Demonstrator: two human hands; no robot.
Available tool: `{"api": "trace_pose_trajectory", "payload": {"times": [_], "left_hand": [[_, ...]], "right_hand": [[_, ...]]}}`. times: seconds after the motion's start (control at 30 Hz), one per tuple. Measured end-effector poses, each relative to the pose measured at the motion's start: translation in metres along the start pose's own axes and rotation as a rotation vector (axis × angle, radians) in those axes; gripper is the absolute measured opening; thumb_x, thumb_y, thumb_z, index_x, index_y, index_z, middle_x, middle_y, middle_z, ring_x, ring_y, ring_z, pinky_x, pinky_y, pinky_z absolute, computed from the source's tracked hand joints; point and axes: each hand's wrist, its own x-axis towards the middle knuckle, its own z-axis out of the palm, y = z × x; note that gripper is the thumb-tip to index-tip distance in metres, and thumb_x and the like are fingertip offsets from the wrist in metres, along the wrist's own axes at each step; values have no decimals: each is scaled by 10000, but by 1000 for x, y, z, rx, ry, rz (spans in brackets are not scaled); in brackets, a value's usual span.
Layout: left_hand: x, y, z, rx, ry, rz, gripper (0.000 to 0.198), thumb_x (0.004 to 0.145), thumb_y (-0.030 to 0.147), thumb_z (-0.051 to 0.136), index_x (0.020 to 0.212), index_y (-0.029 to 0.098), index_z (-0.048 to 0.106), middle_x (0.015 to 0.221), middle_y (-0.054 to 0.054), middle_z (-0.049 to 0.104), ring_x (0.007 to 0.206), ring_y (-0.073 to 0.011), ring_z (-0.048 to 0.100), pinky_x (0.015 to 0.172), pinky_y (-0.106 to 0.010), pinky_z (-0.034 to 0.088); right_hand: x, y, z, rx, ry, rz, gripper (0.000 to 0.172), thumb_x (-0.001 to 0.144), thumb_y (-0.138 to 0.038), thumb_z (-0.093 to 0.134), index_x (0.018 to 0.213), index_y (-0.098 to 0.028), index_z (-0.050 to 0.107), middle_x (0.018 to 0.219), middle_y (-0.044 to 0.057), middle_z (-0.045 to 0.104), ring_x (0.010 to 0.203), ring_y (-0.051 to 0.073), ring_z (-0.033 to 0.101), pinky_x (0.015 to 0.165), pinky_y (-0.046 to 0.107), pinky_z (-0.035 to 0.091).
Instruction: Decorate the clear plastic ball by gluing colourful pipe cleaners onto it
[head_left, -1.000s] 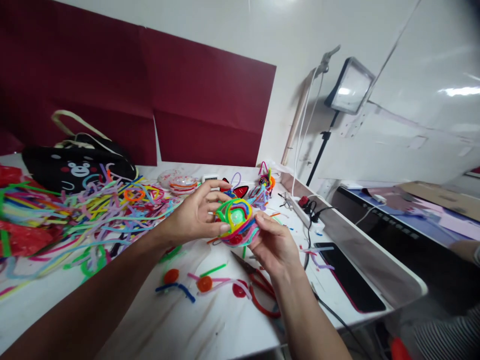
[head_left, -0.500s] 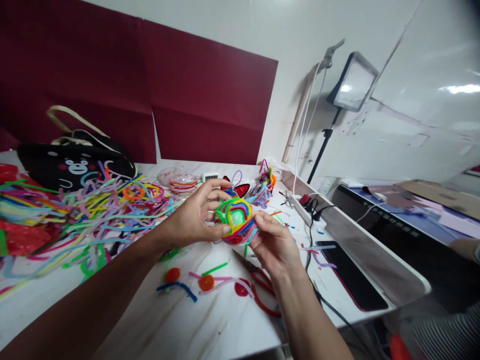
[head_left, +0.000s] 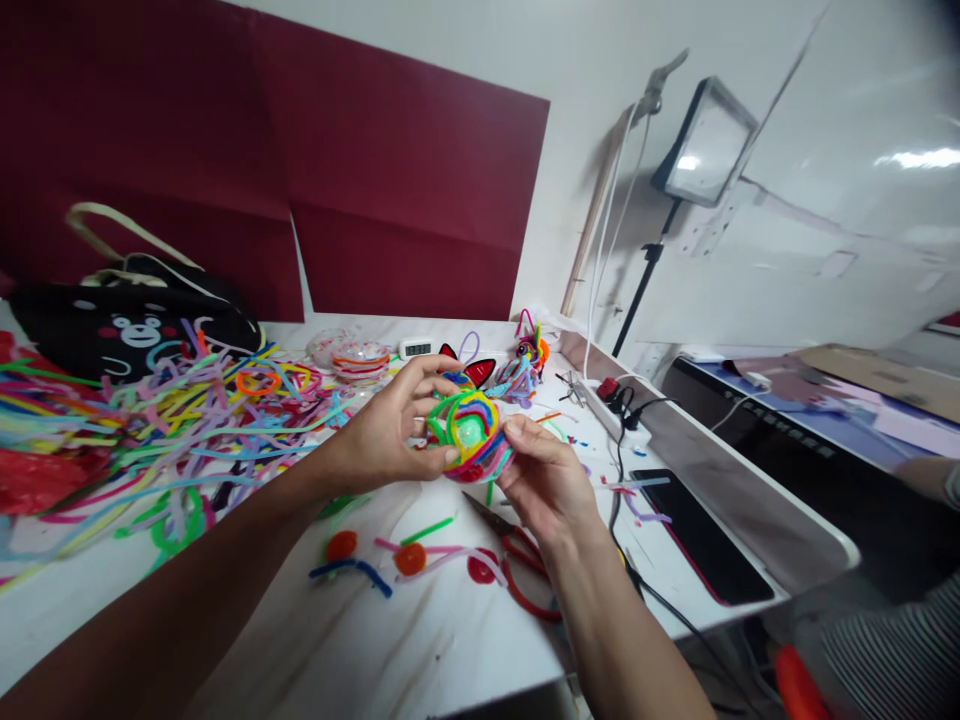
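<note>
Between both hands, above the table, is a round craft piece of coiled pipe cleaners [head_left: 471,432] in yellow, green, blue, red and pink, with a pale green shiny middle. My left hand [head_left: 394,425] grips its left side, thumb below and fingers curved over the top. At the right edge, the thumb and fingers of my right hand [head_left: 546,470] pinch it. Below lie red-handled scissors [head_left: 525,560], partly hidden by my right forearm. Orange discs [head_left: 411,559], a red disc [head_left: 482,567] and short pipe cleaner pieces [head_left: 352,573] rest on the table nearby.
A heap of loose pipe cleaners [head_left: 225,430] covers the left side, before a black bag [head_left: 67,335]. Behind stand clear bowls [head_left: 360,360], a small digital clock [head_left: 416,348] and a colourful pipe cleaner figure [head_left: 529,355]. A phone [head_left: 701,540] and power strip [head_left: 615,415] lie right.
The view has shifted slightly, so the background sits a little differently. Both hands keep their hold on the pipe cleaner piece, which has hardly moved.
</note>
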Motion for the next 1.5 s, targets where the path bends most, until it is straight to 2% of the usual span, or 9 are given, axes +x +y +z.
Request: {"api": "trace_pose_trajectory", "payload": {"times": [0.23,0.5,0.73,0.93,1.13,1.5], "left_hand": [[2,0,1,-7,-1,-8,738,683,192,815,1293,289,411,1190,-62,523,1081,-233,631,840,-326,541],[0,0,3,-16,0,-5,737,683,183,822,1288,292,415,1239,-71,508,1125,-241,616,865,-326,540],[0,-1,2,-6,-4,-8,746,676,188,822,1292,286,412,1262,-89,522,1164,-263,601,877,-331,544],[1,-2,2,-20,0,-9,738,707,202,811,1304,287,386,1224,-66,509,1133,-229,614,876,-316,537],[1,-8,-3,-57,-36,26,707,755,218,814,1324,319,406,1251,-55,524,1193,-226,589,893,-304,533],[-1,-6,-3,-79,-36,17,695,769,220,811,1336,330,426,1222,-40,540,1155,-211,615,869,-287,532]], "right_hand": [[1,1,-3,10,0,6,165,639,-162,855,723,-128,717,716,20,706,642,116,646,628,213,559],[0,2,-4,20,6,-11,134,659,-137,826,729,-147,712,720,11,707,647,118,649,670,227,574],[0,4,0,71,50,6,199,596,-150,870,702,-114,705,706,15,697,634,98,647,660,185,571],[0,4,0,74,21,-11,131,667,-113,814,718,-142,697,743,15,720,667,106,665,704,193,581],[-2,1,8,108,87,6,220,527,-119,887,673,-113,724,713,14,717,628,100,651,639,185,585],[-4,0,11,114,98,-10,276,482,-121,936,658,-101,724,683,11,723,617,99,667,622,182,600]]}}
